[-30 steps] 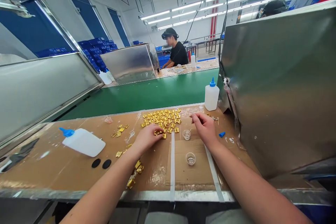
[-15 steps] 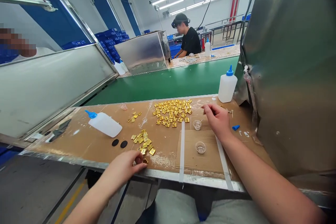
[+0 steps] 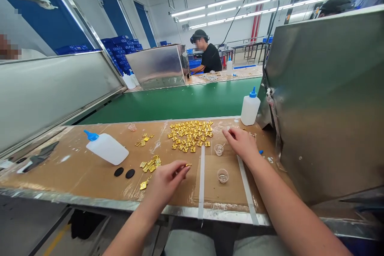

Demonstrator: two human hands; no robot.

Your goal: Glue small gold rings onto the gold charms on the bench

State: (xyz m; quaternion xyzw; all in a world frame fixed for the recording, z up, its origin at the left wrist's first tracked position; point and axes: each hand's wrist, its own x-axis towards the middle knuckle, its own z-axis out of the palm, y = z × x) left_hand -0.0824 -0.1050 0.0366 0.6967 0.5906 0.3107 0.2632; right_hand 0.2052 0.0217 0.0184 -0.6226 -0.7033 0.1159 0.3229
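Note:
My left hand [image 3: 168, 178] is pinched on a small gold-coloured piece [image 3: 188, 165], held over the cardboard left of the taped strip. A loose group of square gold pieces [image 3: 151, 164] lies beside and partly behind this hand. My right hand [image 3: 242, 141] is closed near the table's far right; whatever its fingers hold is hidden or too small to make out. Just left of it stands a small clear cup [image 3: 219, 150] with a thin stick in it. A second clear cup [image 3: 223, 176] sits nearer me. The big spread of gold pieces [image 3: 192, 134] lies beyond both hands.
A white squeeze bottle [image 3: 250, 110] stands at the back right; another bottle [image 3: 108, 149] lies on its side at left, near two black discs [image 3: 130, 173]. Behind the table runs a green conveyor belt [image 3: 180, 102]. A metal panel [image 3: 324, 108] rises at right. Co-workers are beyond.
My left hand has lifted a gold piece from the near group and moved right with it. My right hand stays near the cup with the stick. The camera view has shifted.

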